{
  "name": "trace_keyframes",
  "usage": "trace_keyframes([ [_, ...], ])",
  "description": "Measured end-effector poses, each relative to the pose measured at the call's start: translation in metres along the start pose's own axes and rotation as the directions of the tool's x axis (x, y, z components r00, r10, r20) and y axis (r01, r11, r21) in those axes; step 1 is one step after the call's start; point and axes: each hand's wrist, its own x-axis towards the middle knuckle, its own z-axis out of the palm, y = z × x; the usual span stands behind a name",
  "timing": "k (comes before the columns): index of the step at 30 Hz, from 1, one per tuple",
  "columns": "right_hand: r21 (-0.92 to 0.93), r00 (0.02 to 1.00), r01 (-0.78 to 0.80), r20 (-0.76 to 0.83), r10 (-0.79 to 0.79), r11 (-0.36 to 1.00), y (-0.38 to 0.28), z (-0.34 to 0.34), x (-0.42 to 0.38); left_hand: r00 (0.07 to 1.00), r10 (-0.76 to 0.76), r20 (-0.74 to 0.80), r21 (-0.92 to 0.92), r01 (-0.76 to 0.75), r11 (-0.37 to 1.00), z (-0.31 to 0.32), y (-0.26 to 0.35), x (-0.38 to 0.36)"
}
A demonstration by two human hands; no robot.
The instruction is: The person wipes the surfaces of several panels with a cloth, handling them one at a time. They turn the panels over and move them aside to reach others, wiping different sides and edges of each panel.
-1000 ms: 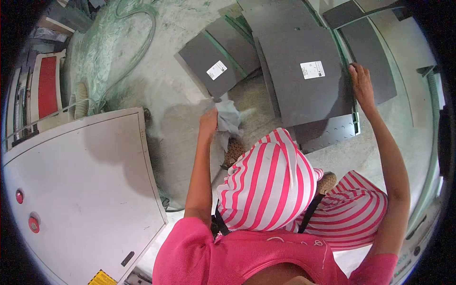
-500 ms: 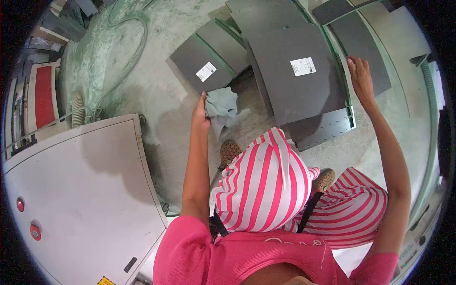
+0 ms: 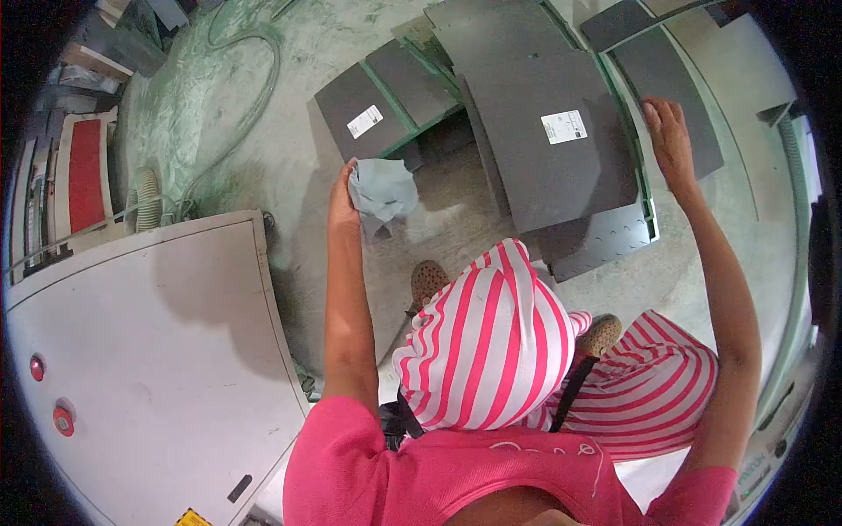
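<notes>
1. Left hand (image 3: 344,191): fingers closed round a crumpled grey cloth (image 3: 386,188), the fabric bunched out to the right of the grip.
2. Cloth lies just beside the near edge of a small dark panel (image 3: 344,96) bearing a white label (image 3: 365,122); from where I stand, I can't tell whether they touch.
3. Right hand (image 3: 671,147): fingers bent, near the green edge of a large dark panel (image 3: 548,180); grip or mere contact, can't tell.
4. White cabinet (image 3: 175,316) with a red button (image 3: 63,421) stands at the person's left.
</notes>
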Motion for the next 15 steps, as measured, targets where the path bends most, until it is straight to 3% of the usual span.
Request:
trace_keyframes([
  [3, 0.007, 1.000, 0.002, 0.027, -0.002, 1.000, 0.004, 0.000, -0.003, 0.996, -0.057, 0.068, -0.052, 0.060, 0.997, 0.010, 0.009, -0.006],
  [9, -0.021, 0.997, -0.052, 0.046, 0.053, 0.998, 0.003, -0.002, -0.002, 0.996, 0.021, 0.082, -0.188, -0.005, 0.982, 0.011, 0.030, -0.003],
  [12, 0.001, 0.999, 0.025, 0.031, -0.025, 1.000, 0.003, -0.003, -0.001, 0.988, 0.081, 0.130, -0.155, -0.060, 0.986, 0.006, 0.040, -0.007],
  [14, 0.002, 0.999, 0.033, 0.032, -0.033, 0.999, 0.001, -0.002, -0.001, 0.931, 0.338, 0.137, 0.000, -0.342, 0.940, 0.019, 0.053, -0.044],
  [15, 0.004, 0.999, 0.031, 0.029, -0.031, 1.000, -0.001, -0.003, -0.002, 0.930, 0.340, 0.139, 0.002, -0.344, 0.939, 0.019, 0.060, -0.056],
])
